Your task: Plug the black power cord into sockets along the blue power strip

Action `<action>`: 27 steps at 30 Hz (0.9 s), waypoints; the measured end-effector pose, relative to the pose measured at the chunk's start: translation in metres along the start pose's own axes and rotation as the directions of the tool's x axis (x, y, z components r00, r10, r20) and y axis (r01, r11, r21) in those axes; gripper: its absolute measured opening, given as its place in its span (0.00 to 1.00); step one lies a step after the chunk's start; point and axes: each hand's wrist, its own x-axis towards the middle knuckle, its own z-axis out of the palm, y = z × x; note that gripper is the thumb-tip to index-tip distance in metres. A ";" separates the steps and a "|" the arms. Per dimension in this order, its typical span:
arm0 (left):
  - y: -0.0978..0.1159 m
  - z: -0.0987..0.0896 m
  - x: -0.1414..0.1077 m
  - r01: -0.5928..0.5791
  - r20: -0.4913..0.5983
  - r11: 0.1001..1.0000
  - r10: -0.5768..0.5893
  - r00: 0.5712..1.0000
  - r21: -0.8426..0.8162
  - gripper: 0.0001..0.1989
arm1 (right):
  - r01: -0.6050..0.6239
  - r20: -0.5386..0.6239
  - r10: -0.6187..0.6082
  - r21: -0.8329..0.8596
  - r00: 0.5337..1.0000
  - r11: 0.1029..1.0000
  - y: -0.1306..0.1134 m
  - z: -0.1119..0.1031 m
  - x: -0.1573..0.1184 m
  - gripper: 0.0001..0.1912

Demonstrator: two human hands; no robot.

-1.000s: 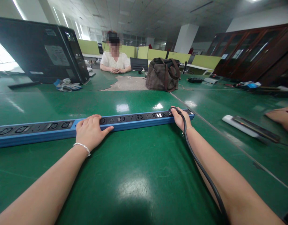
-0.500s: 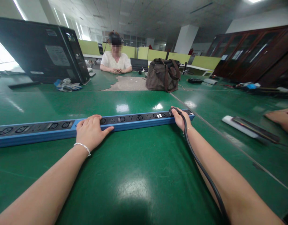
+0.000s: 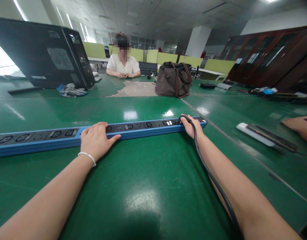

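A long blue power strip [image 3: 141, 132] with black socket faces lies across the green table. My left hand [image 3: 95, 138] is wrapped over its middle, with the thumb along the near side. Toward the strip's right end, my right hand [image 3: 192, 126] grips a black plug [image 3: 185, 118] at the socket face. The plug's prongs are hidden, so how deep it sits cannot be told. From the plug a black power cord [image 3: 205, 163] runs down over my right forearm.
A black computer case [image 3: 43, 55] stands at the left, with gloves [image 3: 71, 90] beside it. A brown bag [image 3: 172, 80] sits farther back. Across the table sits a person [image 3: 123, 65]. At the right are a white and black bar-shaped object [image 3: 265, 135] and another person's hand [image 3: 299, 128].
My right hand and the plug have shifted slightly left along the strip, and the plug sits lower at the sockets. My left hand keeps its hold.
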 end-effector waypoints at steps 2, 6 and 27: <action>0.000 0.000 0.000 0.001 0.003 1.000 -0.001 1.000 -0.002 0.34 | -0.031 0.024 0.031 -0.004 0.999 1.000 -0.005 -0.001 -0.002 0.21; 0.000 0.000 0.001 0.008 0.008 1.000 -0.008 1.000 0.002 0.34 | -0.041 0.040 0.042 -0.026 0.998 0.999 -0.013 -0.002 -0.008 0.20; 0.001 -0.001 0.000 0.004 0.013 1.000 -0.004 1.000 0.001 0.34 | -0.025 0.023 0.026 -0.046 0.999 0.999 -0.012 -0.002 -0.016 0.21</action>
